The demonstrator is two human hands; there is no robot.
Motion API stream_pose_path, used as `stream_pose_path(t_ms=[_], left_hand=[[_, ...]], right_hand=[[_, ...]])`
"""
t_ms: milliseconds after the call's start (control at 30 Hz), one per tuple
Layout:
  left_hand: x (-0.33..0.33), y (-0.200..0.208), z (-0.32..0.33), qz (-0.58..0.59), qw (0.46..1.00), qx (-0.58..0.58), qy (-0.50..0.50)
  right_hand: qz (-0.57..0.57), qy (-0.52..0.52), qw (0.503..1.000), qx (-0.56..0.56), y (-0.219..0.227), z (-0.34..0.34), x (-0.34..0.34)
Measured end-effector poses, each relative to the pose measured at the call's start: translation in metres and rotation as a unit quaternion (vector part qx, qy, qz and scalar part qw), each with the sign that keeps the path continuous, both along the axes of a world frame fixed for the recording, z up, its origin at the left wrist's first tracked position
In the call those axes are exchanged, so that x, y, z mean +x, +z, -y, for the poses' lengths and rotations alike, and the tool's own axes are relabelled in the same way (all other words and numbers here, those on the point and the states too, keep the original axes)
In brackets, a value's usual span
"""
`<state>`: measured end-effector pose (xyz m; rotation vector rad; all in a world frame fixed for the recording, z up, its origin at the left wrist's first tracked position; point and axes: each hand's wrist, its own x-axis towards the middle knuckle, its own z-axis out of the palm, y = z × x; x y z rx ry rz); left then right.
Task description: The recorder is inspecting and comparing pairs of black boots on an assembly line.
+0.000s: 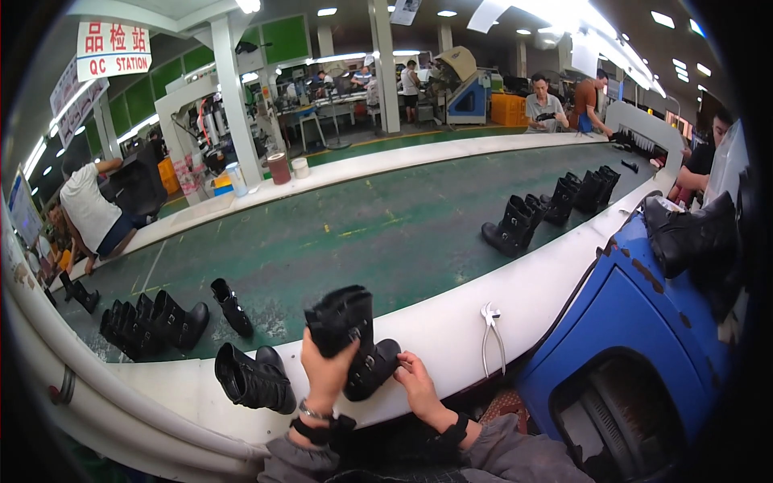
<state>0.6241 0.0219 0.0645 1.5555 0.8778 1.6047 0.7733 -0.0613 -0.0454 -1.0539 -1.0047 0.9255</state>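
A black ankle boot with buckled straps [366, 372] is held up over the white ledge in front of me. My left hand [324, 369] wraps round its shaft, and a metal-banded watch shows on that wrist. At the boot's toe, the fingertips of my right hand [418, 388] press in from the right side. Another black boot [251, 378] lies tilted on the ledge, left of my left hand. A pair of metal pliers [492, 338] rests on the ledge to the right of my right hand.
Beyond the white ledge [555, 270] runs a green conveyor belt [322, 241]. Black boots stand on it at left [173, 319] and right [515, 225]. A blue machine [612, 322] with a boot on top [684, 233] stands close at right. Several people work around the belt.
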Motion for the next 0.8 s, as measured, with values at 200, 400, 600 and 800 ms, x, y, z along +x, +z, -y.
stream_pose_path(t_ms=[200,400,600,800], left_hand=[[-0.023,0.021,-0.095,0.119,0.985,-0.019,0.122],[-0.016,-0.024,-0.172,0.025,0.943,0.057,0.327],[-0.046,-0.077,-0.188,-0.092,0.879,-0.124,0.451],[-0.03,-0.046,-0.135,0.161,0.946,-0.268,0.08]], right_hand=[[0.033,0.021,0.999,-0.013,0.002,0.007,-0.003],[0.088,0.008,0.996,0.008,0.012,0.014,-0.007],[0.077,-0.006,0.996,0.052,0.012,0.012,-0.008],[0.035,0.036,0.998,-0.026,0.017,0.005,-0.011]])
